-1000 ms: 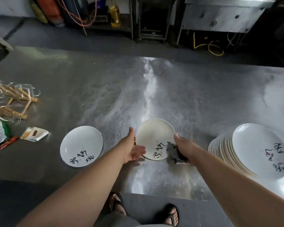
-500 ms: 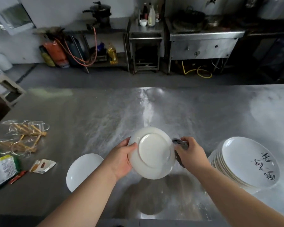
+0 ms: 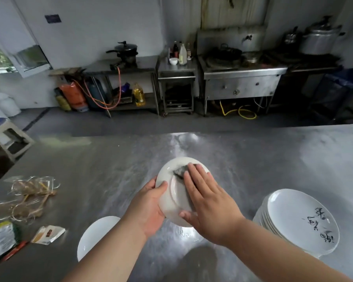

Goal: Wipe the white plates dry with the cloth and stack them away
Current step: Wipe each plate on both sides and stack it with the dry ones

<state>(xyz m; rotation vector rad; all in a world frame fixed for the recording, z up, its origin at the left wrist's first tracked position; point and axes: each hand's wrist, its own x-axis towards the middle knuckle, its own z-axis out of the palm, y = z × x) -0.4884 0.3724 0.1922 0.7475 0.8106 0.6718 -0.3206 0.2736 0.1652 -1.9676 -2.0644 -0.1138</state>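
A white plate (image 3: 172,200) is held above the steel table (image 3: 243,163), underside facing me. My left hand (image 3: 149,206) grips its left rim, thumb on the underside. My right hand (image 3: 208,198) lies flat with straight fingers on the underside, pressing a small grey cloth (image 3: 180,170) against it; only the cloth's far end shows past my fingertips. A single white plate (image 3: 94,235) lies on the table at lower left, partly behind my left forearm. A tall stack of white plates (image 3: 298,222) with black writing stands at right.
Clear plastic bags with wooden sticks (image 3: 29,198) and snack packets (image 3: 47,235) lie at the table's left. Across the floor stand steel counters, a stove (image 3: 240,78), gas cylinders (image 3: 73,96) and a plastic stool (image 3: 6,137).
The plate was lifted off the table and turned underside up. My right hand moved from the plate's right rim onto its underside, flattening over the cloth. The camera tilted up.
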